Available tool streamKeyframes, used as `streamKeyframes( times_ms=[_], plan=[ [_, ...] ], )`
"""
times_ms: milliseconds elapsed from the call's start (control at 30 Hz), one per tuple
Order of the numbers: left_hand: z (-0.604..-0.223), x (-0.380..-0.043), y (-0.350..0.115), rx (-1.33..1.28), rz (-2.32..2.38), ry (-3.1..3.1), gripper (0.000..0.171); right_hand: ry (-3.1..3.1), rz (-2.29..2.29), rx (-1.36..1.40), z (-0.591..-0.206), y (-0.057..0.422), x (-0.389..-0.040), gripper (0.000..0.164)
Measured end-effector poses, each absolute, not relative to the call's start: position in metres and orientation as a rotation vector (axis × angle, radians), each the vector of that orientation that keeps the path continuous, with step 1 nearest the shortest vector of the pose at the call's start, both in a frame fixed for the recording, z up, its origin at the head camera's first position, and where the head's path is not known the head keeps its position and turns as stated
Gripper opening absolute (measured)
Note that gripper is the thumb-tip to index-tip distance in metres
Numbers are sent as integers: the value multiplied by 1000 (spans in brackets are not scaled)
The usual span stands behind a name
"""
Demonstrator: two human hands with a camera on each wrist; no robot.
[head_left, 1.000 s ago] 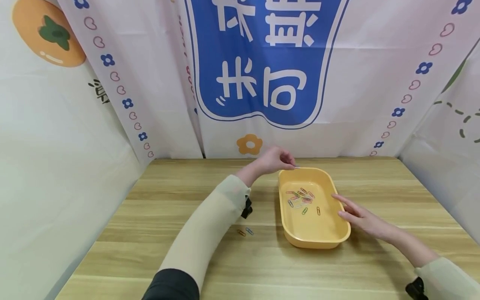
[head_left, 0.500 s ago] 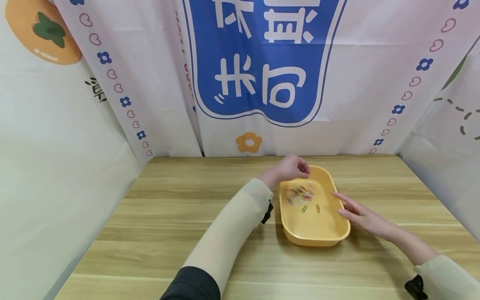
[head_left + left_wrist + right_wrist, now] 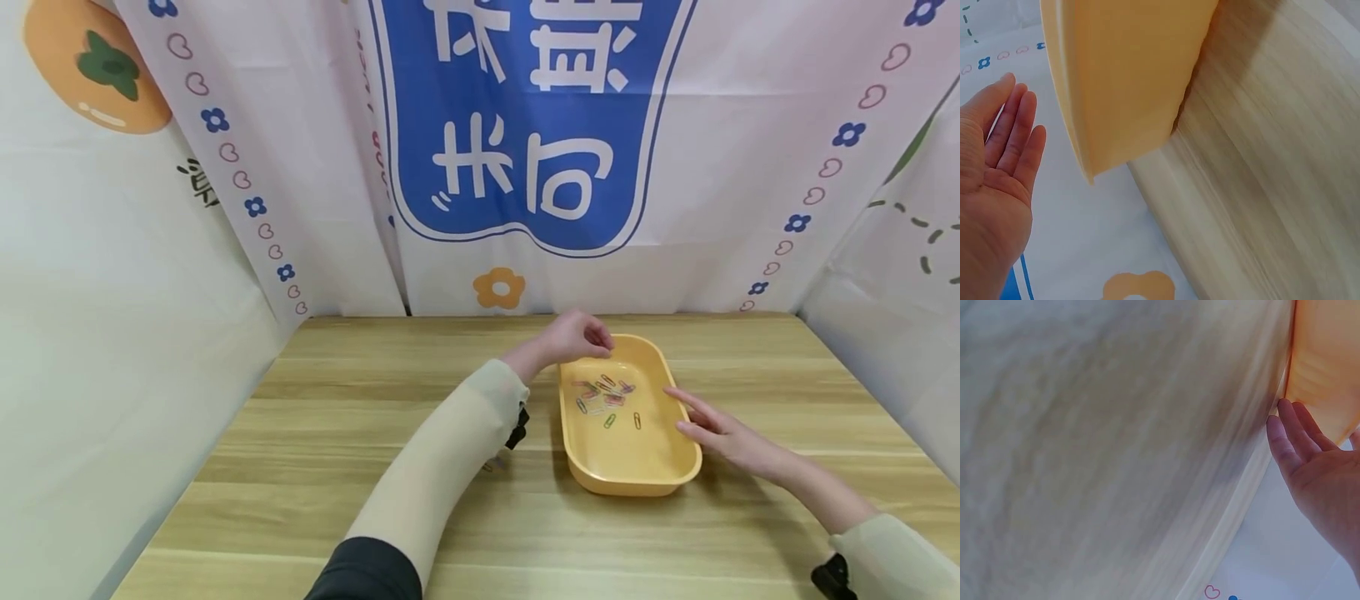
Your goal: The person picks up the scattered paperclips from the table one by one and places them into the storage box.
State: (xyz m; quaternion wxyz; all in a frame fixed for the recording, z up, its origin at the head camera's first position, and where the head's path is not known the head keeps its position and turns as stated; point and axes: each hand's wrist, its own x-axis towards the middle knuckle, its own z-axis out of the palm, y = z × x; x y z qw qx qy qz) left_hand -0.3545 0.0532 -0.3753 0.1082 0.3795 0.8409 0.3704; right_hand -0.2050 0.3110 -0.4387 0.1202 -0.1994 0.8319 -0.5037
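Observation:
A yellow plastic tray stands on the wooden table, with several coloured paper clips lying inside it. Over the tray's far left corner is my left hand. In the left wrist view its fingers are fairly straight beside the tray's wall, and I see nothing held in them. My right hand rests against the tray's right side, thumb and index finger at the rim. The right wrist view has its straight fingers against the outer wall. Left of the tray, a paper clip lies partly hidden by my left sleeve.
The wooden table extends around the tray. Behind it hangs a printed white cloth with a blue panel, and more white cloth stands along both sides.
My left hand has moved right from the tray's far left rim to over the tray, then slightly back left. A purple paper clip has appeared among the others. My right hand stays put.

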Motion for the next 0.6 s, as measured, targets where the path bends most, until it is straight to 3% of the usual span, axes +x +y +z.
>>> streamKeyframes(
  times_ms=[600],
  plan=[
    [-368,-332,-23,1132,1133,2457,10,2478,-1438,-588,-440,311,-204,58]
  ],
)
